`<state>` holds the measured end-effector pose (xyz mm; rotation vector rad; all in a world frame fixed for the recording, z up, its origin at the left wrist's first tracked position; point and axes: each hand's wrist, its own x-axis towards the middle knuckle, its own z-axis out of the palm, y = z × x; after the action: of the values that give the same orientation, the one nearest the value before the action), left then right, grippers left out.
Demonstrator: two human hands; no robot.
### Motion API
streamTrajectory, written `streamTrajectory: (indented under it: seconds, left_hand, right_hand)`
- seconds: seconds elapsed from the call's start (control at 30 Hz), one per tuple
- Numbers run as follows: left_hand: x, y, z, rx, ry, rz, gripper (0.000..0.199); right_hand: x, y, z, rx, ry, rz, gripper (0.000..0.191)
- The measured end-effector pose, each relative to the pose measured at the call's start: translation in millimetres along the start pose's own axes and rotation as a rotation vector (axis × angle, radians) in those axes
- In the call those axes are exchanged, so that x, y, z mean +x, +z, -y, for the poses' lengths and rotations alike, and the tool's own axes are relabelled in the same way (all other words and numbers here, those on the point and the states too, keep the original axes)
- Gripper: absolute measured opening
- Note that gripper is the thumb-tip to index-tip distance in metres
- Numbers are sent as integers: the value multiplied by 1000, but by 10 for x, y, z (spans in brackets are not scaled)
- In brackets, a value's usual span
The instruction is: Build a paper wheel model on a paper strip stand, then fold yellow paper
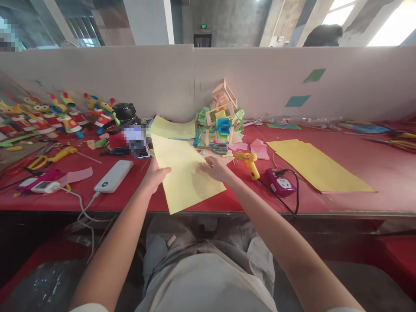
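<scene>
A pale yellow sheet of paper (185, 177) is tilted over the front edge of the red table. My left hand (154, 177) is closed on its left edge, thumb on the top face and the other fingers hidden behind. On the right edge, my right hand (218, 169) has its fingers curled and pinches the sheet. Just beyond lies another pale yellow sheet (173, 129), slightly curved. Right of my right hand is a yellow hot glue gun (250, 164). Grey-handled scissors (218, 149) rest behind that hand, by folded paper pieces (223, 125) in green, blue and peach.
Yellow sheets (320, 167) lie stacked at the right, beside a purple power socket (281, 183) with a black cord. To the left are a white power bank (114, 177) with a cable, a phone (143, 151) and several paper-cup figures (69, 121). A pale partition (130, 73) stands behind.
</scene>
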<state>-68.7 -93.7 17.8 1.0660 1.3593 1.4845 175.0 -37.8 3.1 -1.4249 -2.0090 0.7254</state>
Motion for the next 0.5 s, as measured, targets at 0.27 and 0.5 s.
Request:
streamTrajectory:
  seconds: [0.27, 0.5]
  left_hand:
    - [69, -95, -114, -153, 66, 214, 62]
    - [458, -144, 187, 48, -46, -11, 40]
  right_hand:
    - [94, 33, -21, 477, 145, -163, 48]
    - [220, 71, -182, 498, 12, -97, 28]
